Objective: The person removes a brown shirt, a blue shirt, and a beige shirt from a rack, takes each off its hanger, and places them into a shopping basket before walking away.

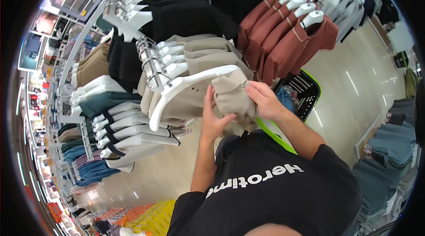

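We see 2 bare forearms raised in front of the chest, elbows bent. Our left hand (214, 118) is upright, its fingers curled closed and the thumb pointing right. Our right hand (264, 100) reaches left, knuckles up, fingertips pinched together.

- Rack w/ hung garments (195, 54) packed tight above hands; little gap between hangers.
- White hanger (186, 88) juts out just beside the beige garment (230, 96).
- Black basket (299, 92) blocks the floor on one side.
- Open floor (354, 85) beyond basket; room is left there.
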Tool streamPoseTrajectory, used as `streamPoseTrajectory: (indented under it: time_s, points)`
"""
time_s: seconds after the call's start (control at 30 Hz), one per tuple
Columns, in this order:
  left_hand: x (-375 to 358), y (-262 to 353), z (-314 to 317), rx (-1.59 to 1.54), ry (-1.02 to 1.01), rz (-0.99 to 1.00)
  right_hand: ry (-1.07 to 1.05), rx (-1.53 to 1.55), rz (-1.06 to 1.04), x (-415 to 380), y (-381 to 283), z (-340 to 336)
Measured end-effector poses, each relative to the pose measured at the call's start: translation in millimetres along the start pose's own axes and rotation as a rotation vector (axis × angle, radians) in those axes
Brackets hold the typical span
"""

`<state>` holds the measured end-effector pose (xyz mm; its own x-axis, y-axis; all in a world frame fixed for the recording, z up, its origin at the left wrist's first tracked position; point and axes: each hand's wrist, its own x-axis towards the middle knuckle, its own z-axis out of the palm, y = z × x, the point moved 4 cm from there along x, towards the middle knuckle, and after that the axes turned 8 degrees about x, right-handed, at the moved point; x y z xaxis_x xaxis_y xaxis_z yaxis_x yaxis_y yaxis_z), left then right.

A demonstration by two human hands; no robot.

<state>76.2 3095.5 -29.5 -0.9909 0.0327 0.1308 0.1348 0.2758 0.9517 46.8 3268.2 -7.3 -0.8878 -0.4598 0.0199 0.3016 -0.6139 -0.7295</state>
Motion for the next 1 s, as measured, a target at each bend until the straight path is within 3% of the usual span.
streamPoseTrajectory:
  time_s: [0.07,0.17,0.2,0.27,0.37,0.43,0.5,0.57,0.63,0.7,0.73,0.77,0.8,0.83,0.9,0.93,0.97,1.0]
  points:
    - [-4.1,-24.2,20.9,0.043,-0.298,-0.086,0.007,0.13,-0.006,-10.7,-22.6,13.5]
    - [-15.4,-58.8,58.2,0.042,-0.475,-0.026,0.023,0.329,-0.171,-18.6,-44.8,-2.7]
    - [-18.4,-59.3,64.2,0.042,-0.486,-0.021,0.058,0.317,-0.256,-21.5,-66.8,-2.2]
    - [-24.4,-67.4,70.0,0.071,-0.492,-0.218,0.183,0.25,-0.384,-25.7,-99.2,-17.5]
    - [-29.0,-59.7,61.8,0.086,-0.63,-0.22,0.396,0.101,-0.478,-34.3,-120.2,-74.7]
    - [-24.6,-25.7,50.6,0.069,-0.647,-0.186,0.755,-1.131,-0.113,-48.1,-123.6,-111.2]
    - [-18.2,19.2,39.3,0.02,-0.693,-0.136,0.786,-1.342,-0.24,-58.6,-103.0,-115.1]
    - [-12.1,39.9,39.2,-0.037,-0.739,-0.141,0.584,-1.177,-0.26,-55.9,-75.8,-102.3]
    - [-4.1,59.4,46.6,-0.193,-0.756,-0.104,0.193,-0.851,-0.172,-44.4,-21.8,-96.9]
    - [3.2,45.1,53.7,-0.259,-0.681,-0.127,-0.071,-0.262,0.154,-39.0,68.0,-105.2]
    - [9.4,39.0,53.2,-0.321,-0.584,-0.157,-0.053,-0.264,0.137,-48.3,78.2,-93.5]
    - [14.4,39.4,54.3,-0.318,-0.611,-0.152,0.019,0.062,0.181,-58.7,92.4,-80.4]
    - [24.0,34.4,48.9,-0.369,-0.402,-0.273,0.085,0.389,0.216,-65.8,102.7,-70.5]
    - [30.2,29.0,43.0,-0.418,-0.19,-0.391,0.101,0.387,0.193,-68.1,109.5,-69.3]
    - [45.3,1.4,34.7,-0.381,-0.211,-0.42,-0.131,1.024,0.224,-74.1,123.3,-62.7]
    - [52.6,-20.1,31.4,-0.34,-0.205,-0.452,0.115,0.933,0.26,-81.9,135.0,-69.3]
    - [54.2,-42.4,31.0,-0.348,-0.23,-0.449,0.13,0.927,0.239,-85.6,134.0,-63.4]
    - [49.9,-69.2,31.4,-0.285,-0.346,-0.493,0.268,0.551,0.179,-87.5,126.3,-58.7]
